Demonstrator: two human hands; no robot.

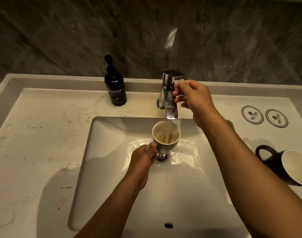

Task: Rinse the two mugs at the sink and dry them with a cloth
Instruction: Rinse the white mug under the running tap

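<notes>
My left hand [144, 160] grips a dark mug [166, 136] with a pale inside by its side, upright over the sink drain. Water runs from the chrome tap [169, 93] into this mug, and brownish water stands in its bottom. My right hand [193, 96] is at the tap, fingers curled just under the lever, touching or nearly touching it. A second dark mug [287, 164] lies on its side on the counter at the right, its pale opening facing the near right. No cloth is in view.
The white rectangular sink [112, 177] has wet patches around the drain. A black hand-wash pump bottle [115, 85] stands on the ledge left of the tap. Two round coasters [264, 116] lie at the back right. Brown specks mark the marble counter [40, 143] on the left.
</notes>
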